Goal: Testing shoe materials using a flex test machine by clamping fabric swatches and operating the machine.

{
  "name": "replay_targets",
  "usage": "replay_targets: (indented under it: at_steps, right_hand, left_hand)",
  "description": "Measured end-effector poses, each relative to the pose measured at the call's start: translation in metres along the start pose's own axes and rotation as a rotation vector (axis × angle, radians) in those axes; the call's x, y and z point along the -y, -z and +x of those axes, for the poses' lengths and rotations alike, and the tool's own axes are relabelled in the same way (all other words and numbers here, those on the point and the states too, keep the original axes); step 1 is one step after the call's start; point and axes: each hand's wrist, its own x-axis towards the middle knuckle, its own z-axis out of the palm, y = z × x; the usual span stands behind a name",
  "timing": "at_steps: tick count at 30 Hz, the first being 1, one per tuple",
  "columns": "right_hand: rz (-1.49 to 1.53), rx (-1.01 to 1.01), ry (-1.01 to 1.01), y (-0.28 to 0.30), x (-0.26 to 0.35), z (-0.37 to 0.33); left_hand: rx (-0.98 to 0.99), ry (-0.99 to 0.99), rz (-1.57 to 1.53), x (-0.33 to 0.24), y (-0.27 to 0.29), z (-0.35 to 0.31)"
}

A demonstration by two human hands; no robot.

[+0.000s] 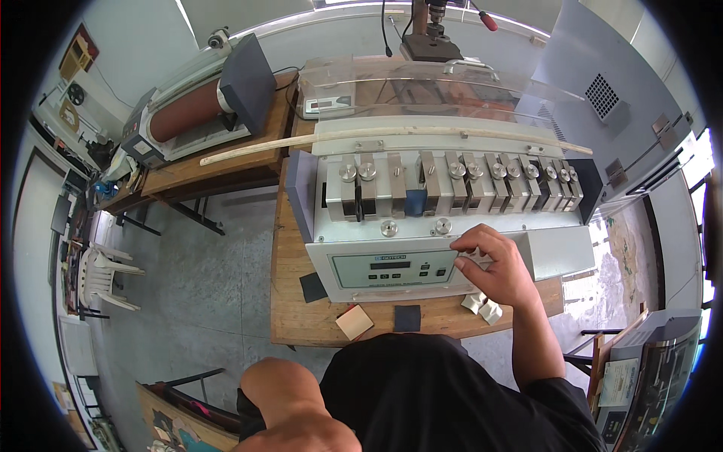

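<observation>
My right hand point(493, 264) hovers over the front of a grey testing machine point(489, 230), close to the right end of its control panel point(354, 271). Its fingers are curled, with a gap between thumb and forefinger and nothing visible in it. Just above the fingertips, a loose round metal knob point(443, 226) lies on the machine's ledge, and a second knob point(388, 228) lies farther left. Behind them runs a row of metal clamps point(474, 184), most topped with knobs; a dark blue piece point(416, 202) sits among them. My bent left arm point(279, 384) shows at the lower edge, its hand out of sight.
A raised clear cover point(422, 90) and a long pale wooden strip point(324, 138) are behind the clamps. On the wooden table point(290, 316) lie a tan block point(354, 322), dark squares point(407, 318) and off-white pieces point(491, 311). A drum machine point(188, 109) stands left.
</observation>
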Motion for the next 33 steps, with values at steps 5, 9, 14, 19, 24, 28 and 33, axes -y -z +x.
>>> replay_targets:
  at_steps: [5,9,14,19,24,28,33]
  right_hand:
    - [-0.102,-0.079,0.029,-0.007,-0.010,0.008]
    - [-0.195,-0.088,0.064,-0.015,-0.021,0.010]
    - [-0.369,-0.089,0.109,-0.021,-0.021,0.012]
    - [-0.515,-0.024,0.110,-0.025,-0.022,0.020]
    - [-0.504,-0.008,0.136,-0.021,-0.027,0.026]
    - [-0.494,0.077,0.161,-0.012,-0.020,0.033]
    - [-0.297,0.015,0.269,0.018,0.004,0.052]
  left_hand:
    - [-0.203,-0.169,-0.051,0.000,-0.023,-0.003]
    - [0.193,0.091,0.159,-0.001,0.028,-0.012]
    - [0.100,0.743,1.578,0.070,0.096,-0.041]
    - [0.194,0.957,1.818,0.093,0.136,-0.073]
    - [0.245,1.155,1.729,0.090,0.136,-0.064]
    - [0.238,1.177,1.701,0.085,0.138,-0.058]
    - [0.012,0.970,1.602,0.074,0.142,-0.031]
